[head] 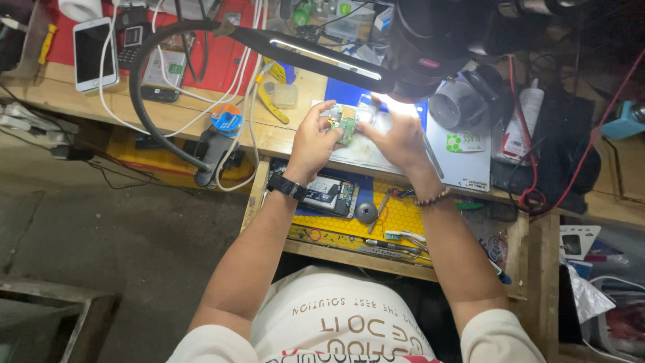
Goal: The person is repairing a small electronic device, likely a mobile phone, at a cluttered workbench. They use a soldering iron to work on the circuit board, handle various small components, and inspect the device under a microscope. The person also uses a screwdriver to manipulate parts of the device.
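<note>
My left hand (314,138) pinches a small green circuit board (347,126) at its left edge, over a pale work mat (363,156) on the wooden bench. From the right, my right hand (398,134) closes on the same board with its fingertips. Both hands sit under the black head of a microscope (430,40), which hides part of the board and the right fingertips. I wear a black watch (287,187) on the left wrist and a bead bracelet (432,197) on the right.
An opened phone (329,195) lies in a pulled-out drawer with a yellow mat (396,218), tweezers and small tools. A black gooseneck lamp (201,144) clamps at the left. A white phone (94,52), white cables, a solder reel (226,119) and a white bottle (531,101) crowd the bench.
</note>
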